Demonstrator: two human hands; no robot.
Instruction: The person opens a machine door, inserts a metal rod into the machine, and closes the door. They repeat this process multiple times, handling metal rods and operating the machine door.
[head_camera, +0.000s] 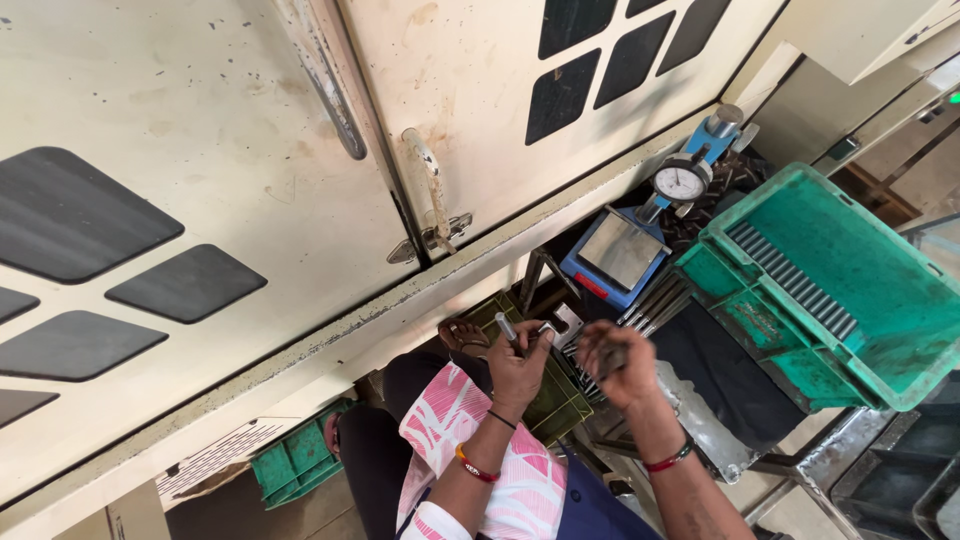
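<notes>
Seen from above, both hands meeting over the cluttered desk (700, 420). Left hand (517, 368) closed around a short metal rod (507, 327), rod tip poking up past the knuckles toward the far side. Right hand (620, 362) curled just right of it, pinching something small and dark; too blurred to tell what. Hands near each other, not clearly touching.

Beyond the hands, a small metal fixture (562, 325) standing just past the rod. Far right of that, a blue gauge stand (625, 255) with a flat plate, and a round dial (681, 182) above it. Further right, a green crate (850, 290), tilted, with a row of thin dark rods (790, 280) lying side by side on its floor. More loose rods (655, 300) fanned out between the stand and the crate. Lower left, a second green bin (295, 462) on the floor. Cream machine doors (250, 150) with dark panels filling the far left.

Judging by the grip, best kept firm and low on the rod, leaving the tip free. Worth holding the right hand steady, since blur suggests quick motion and small parts slip easily. Elbows close, rod square to the fixture, and eyes on the tip rather than the dial.
</notes>
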